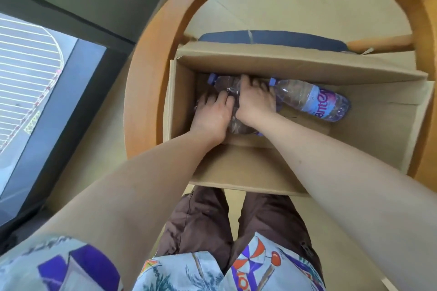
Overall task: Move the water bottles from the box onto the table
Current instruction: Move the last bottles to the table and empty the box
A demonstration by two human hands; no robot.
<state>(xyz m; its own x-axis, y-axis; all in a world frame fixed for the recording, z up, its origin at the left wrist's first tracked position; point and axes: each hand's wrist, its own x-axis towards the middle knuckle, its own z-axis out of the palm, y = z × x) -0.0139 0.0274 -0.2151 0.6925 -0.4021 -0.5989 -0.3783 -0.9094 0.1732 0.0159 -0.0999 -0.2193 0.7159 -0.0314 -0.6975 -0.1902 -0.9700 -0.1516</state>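
An open cardboard box (238, 168) stands on a chair below me. Inside lie clear plastic water bottles with purple caps and purple labels. One bottle (312, 99) lies free on its side at the right of the box floor. At the left lie more bottles (224, 85), wrapped in crinkled clear plastic, one cap showing at the far left. My left hand (212, 113) presses down on this group with its fingers curled over it. My right hand (255, 99) grips the same group beside it. How many bottles lie under my hands is hidden.
The box rests on a wooden chair (151, 71) with a curved armrest ring and a blue seat cushion (272, 39). A dark-framed window (47, 92) runs along the left. Pale floor shows beyond the chair. My brown trousers (201, 220) are below the box.
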